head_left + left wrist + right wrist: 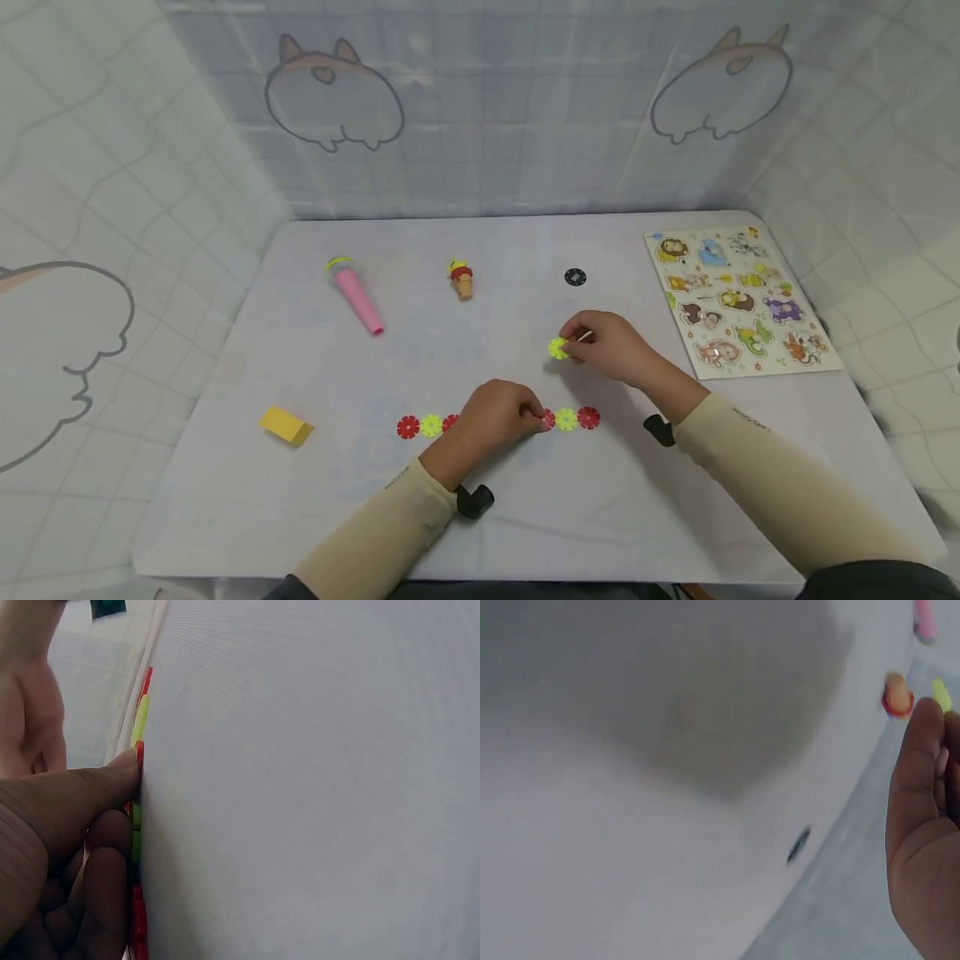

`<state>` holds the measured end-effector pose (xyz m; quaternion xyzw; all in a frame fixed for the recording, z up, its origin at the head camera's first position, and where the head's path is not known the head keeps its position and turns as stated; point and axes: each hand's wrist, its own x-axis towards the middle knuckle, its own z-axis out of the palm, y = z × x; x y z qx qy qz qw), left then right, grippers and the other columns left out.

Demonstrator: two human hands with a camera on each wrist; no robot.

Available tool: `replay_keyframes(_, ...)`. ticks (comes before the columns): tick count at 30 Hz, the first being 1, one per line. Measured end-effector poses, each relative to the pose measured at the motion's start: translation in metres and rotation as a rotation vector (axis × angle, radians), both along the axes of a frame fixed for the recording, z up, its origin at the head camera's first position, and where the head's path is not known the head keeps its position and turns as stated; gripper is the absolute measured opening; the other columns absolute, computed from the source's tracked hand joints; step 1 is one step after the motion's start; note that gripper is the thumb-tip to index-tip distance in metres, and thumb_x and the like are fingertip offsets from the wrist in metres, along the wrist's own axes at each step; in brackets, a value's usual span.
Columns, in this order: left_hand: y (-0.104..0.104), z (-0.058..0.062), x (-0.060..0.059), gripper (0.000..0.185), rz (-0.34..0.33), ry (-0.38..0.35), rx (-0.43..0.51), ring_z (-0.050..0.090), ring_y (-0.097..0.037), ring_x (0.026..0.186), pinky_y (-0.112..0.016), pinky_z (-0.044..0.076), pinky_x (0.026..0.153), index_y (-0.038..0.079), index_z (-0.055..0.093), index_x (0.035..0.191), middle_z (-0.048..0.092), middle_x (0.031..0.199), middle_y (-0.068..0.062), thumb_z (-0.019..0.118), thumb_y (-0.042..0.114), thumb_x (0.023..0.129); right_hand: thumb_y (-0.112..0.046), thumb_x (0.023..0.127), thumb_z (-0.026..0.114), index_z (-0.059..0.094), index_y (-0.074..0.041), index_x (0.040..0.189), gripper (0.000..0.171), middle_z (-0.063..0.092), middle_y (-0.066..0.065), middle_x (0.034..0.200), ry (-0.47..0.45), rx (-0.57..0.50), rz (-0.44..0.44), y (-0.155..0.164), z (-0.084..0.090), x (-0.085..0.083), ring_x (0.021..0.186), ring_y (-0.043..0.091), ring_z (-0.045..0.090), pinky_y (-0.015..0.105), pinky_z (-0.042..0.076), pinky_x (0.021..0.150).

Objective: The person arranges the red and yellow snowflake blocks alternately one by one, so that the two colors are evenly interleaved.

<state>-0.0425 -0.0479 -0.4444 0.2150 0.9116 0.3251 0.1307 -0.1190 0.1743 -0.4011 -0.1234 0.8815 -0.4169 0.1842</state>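
My right hand (606, 346) pinches a yellow-green notched plastic disc (557, 348) between thumb and fingertips, raised above the table. Below it, a row of red and yellow-green discs runs across the table. At its right end are a yellow-green disc (566, 419) and a red disc (588, 417); the left end shows a red disc (408, 427) and a yellow-green one (431, 426). My left hand (495, 421) covers the row's middle. With curled fingers, it pinches a red disc (140, 754) at the thumb tip. Green discs (136, 832) show beside those fingers.
Toward the back lie a pink toy microphone (357, 296), an ice-cream-cone toy (462, 282) and a black round chip (575, 277). An animal picture board (738, 304) lies on the right. A yellow block (287, 426) sits at left. Curtains (480, 108) enclose the white table (360, 517).
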Motion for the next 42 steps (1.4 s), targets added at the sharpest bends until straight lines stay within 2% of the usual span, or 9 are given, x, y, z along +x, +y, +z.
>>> replay_keyframes(4,0.001,0.0,-0.001,0.012,0.023,-0.03,-0.037,0.058,-0.003,0.071,-0.023,0.048,0.067,0.018,0.082,0.093,0.066,0.076,0.018,0.087,0.027,0.087,-0.013,0.098,0.072,0.069,-0.008,0.105,0.008,0.07,0.007,0.1,0.009,0.023,-0.027,0.035,0.009,0.017,0.085,0.021,0.07,0.037,0.056,0.072)
replay_keyframes(9,0.003,0.003,-0.001,0.013,0.042,-0.064,-0.067,0.058,-0.005,0.073,-0.024,0.049,0.069,0.02,0.082,0.095,0.064,0.076,0.019,0.086,0.03,0.088,-0.013,0.097,0.073,0.067,-0.008,0.1,0.008,0.071,0.006,0.096,-0.047,0.056,-0.05,0.067,0.003,0.043,0.085,0.022,0.068,0.037,0.054,0.07)
replay_keyframes(13,0.004,0.005,0.0,0.013,0.049,-0.078,-0.081,0.058,-0.006,0.074,-0.026,0.049,0.07,0.019,0.082,0.096,0.064,0.075,0.018,0.085,0.03,0.089,-0.011,0.095,0.074,0.067,-0.006,0.098,0.009,0.067,0.006,0.094,-0.131,0.066,-0.053,0.074,-0.01,0.063,0.079,0.02,0.067,0.035,0.054,0.067)
replay_keyframes(15,0.003,0.006,0.0,0.014,0.059,-0.086,-0.089,0.057,-0.007,0.075,-0.026,0.048,0.07,0.019,0.082,0.096,0.063,0.075,0.018,0.085,0.03,0.088,-0.011,0.093,0.076,0.068,-0.006,0.096,0.01,0.066,0.005,0.091,-0.124,0.091,-0.04,0.072,-0.016,0.069,0.076,0.018,0.066,0.033,0.054,0.066)
replay_keyframes(17,0.003,0.007,0.0,0.014,0.067,-0.097,-0.094,0.058,-0.008,0.075,-0.026,0.049,0.07,0.019,0.082,0.096,0.063,0.074,0.017,0.086,0.031,0.088,-0.011,0.091,0.078,0.069,-0.008,0.093,0.01,0.066,0.001,0.086,-0.071,0.136,-0.019,0.069,-0.021,0.074,0.075,0.017,0.062,0.033,0.052,0.065)
replay_keyframes(22,0.004,0.006,0.0,0.015,0.069,-0.106,-0.088,0.058,-0.008,0.075,-0.026,0.049,0.07,0.019,0.082,0.096,0.063,0.074,0.017,0.086,0.031,0.088,-0.011,0.088,0.081,0.068,-0.011,0.086,0.013,0.064,-0.004,0.078,0.076,0.242,0.008,0.061,-0.026,0.076,0.072,0.015,0.055,0.032,0.048,0.063)
replay_keyframes(25,0.004,0.006,0.0,0.015,0.067,-0.102,-0.077,0.058,-0.008,0.074,-0.027,0.049,0.07,0.019,0.082,0.095,0.063,0.073,0.017,0.086,0.03,0.088,-0.009,0.088,0.08,0.068,-0.011,0.085,0.013,0.063,-0.004,0.077,0.107,0.272,0.021,0.057,-0.026,0.075,0.071,0.016,0.055,0.033,0.048,0.063)
replay_keyframes(35,0.005,0.005,-0.001,0.013,0.077,-0.095,-0.085,0.058,-0.009,0.075,-0.028,0.049,0.071,0.019,0.082,0.095,0.063,0.073,0.017,0.086,0.03,0.088,-0.006,0.09,0.076,0.071,-0.009,0.09,0.006,0.063,-0.002,0.079,0.103,0.321,0.068,0.051,-0.023,0.07,0.074,0.017,0.055,0.035,0.048,0.067)
replay_keyframes(42,0.004,0.005,0.0,0.014,0.047,-0.092,-0.095,0.058,-0.008,0.074,-0.026,0.049,0.07,0.018,0.082,0.097,0.064,0.074,0.016,0.084,0.029,0.089,-0.012,0.093,0.074,0.072,-0.008,0.092,0.005,0.063,-0.001,0.079,0.059,0.327,0.034,0.051,-0.022,0.07,0.074,0.018,0.056,0.034,0.049,0.066)
